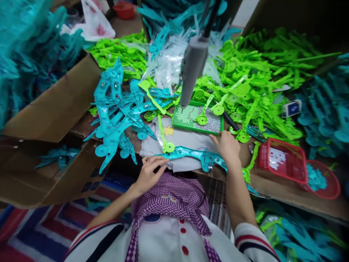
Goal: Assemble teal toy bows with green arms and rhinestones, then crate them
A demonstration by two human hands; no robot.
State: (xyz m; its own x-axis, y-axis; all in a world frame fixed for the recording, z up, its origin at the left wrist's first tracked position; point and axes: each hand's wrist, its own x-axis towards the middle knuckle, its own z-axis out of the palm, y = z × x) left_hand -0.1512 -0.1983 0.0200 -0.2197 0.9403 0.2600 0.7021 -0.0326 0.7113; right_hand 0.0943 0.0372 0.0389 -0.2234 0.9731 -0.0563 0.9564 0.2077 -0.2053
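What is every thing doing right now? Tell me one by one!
left hand: fingers resting on the blue piece's left end
right hand: pressing on the blue piece's right end
blue piece: lying flat on the white cloth
white cloth: spread on the table
green tray: flat, full of small screws
grey screwdriver: hanging, tip over the tray
red basket: upright, holding white bits

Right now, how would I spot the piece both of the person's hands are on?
Find the white cloth below the green tray. Across its near edge lies a long teal plastic piece, between the left hand and right hand. Unlike the piled teal parts, it lies alone.
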